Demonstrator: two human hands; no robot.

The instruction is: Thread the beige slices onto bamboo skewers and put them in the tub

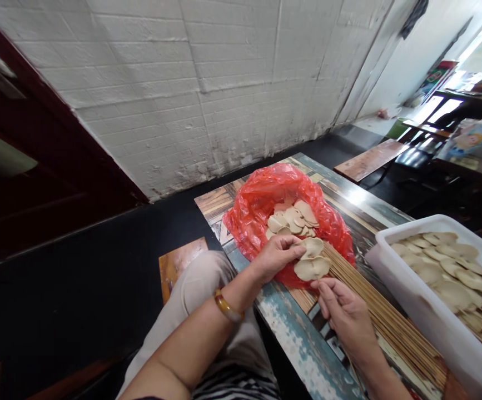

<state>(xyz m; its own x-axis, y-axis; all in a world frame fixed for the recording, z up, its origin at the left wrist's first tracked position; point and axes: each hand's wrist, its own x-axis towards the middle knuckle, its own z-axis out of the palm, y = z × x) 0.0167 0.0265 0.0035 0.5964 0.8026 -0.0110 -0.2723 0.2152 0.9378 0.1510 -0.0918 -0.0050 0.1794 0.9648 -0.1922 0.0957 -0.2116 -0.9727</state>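
Observation:
My left hand (277,256) pinches the edge of a thin, round beige slice (312,248). A second slice (312,269) lies just against it, toward my right hand (344,311). My right hand's fingertips are closed on a thin wooden skewer (352,368), its shaft running down below the hand. The skewer's tip seems to be in the slices. Behind my left hand, an open red plastic bag (249,206) holds a heap of loose beige slices (294,218). A bundle of bare wooden skewers (384,319) lies beside my right hand, with its far end by the bag.
A white plastic tub (436,328) on the right holds many skewered slices (453,266). The patterned table (291,333) has its near edge by my knee. A wooden bench (369,160) stands beyond, a stool (180,264) at the left. A white brick wall (207,83) rises behind.

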